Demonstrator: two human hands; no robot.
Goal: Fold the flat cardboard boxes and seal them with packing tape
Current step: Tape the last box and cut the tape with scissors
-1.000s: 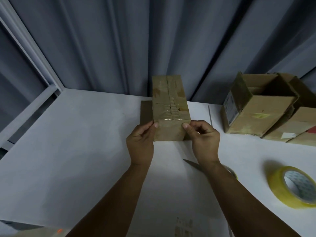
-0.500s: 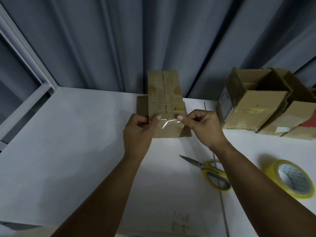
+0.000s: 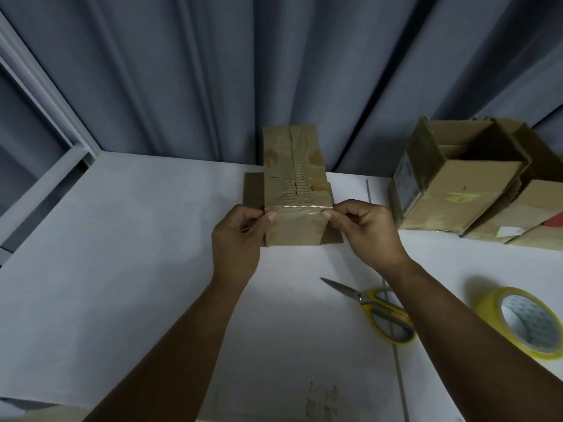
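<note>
A narrow folded cardboard box (image 3: 294,184) stands on the white table (image 3: 122,269), its closed top seam facing me. A strip of clear tape (image 3: 300,211) lies stretched across the box's near top edge. My left hand (image 3: 237,236) pinches the strip's left end against the box corner. My right hand (image 3: 365,231) pinches the right end at the other corner. A roll of yellow packing tape (image 3: 524,321) lies flat at the right. Yellow-handled scissors (image 3: 377,309) lie between the roll and my right forearm.
Open cardboard boxes (image 3: 463,184) lie piled on their sides at the back right, with flat pieces beneath. A grey curtain (image 3: 274,71) hangs right behind the table. A metal frame (image 3: 45,178) runs along the table's left side.
The clear strip, held slack in front of the box half a second ago, now lies taut along the box's top edge. Both hands have shifted to the box corners.
</note>
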